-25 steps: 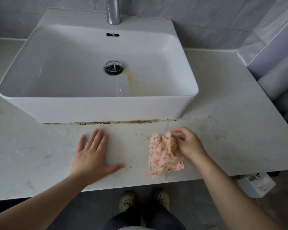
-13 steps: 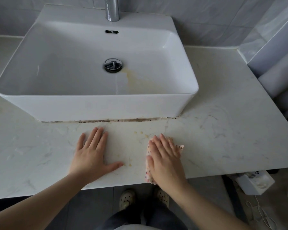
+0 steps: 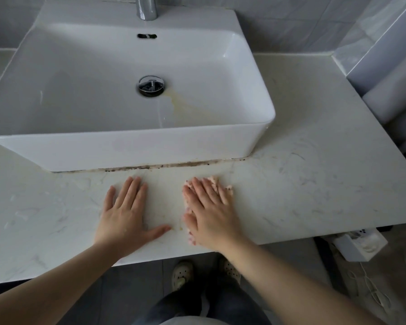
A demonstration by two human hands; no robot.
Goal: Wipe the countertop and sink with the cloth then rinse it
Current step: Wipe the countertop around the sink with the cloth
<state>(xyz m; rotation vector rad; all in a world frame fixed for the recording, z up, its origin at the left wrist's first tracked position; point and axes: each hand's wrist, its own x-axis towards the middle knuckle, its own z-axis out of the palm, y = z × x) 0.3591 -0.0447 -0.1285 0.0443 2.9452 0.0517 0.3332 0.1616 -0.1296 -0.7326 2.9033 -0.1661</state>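
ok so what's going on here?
A person is wiping the countertop in front of the sink. The right hand lies flat on a pink cloth, pressing it against the counter. The left hand rests flat on the bare counter beside it. A yellowish stain shows in the basin near the drain, and dark grime lines the sink's base. No water is running.
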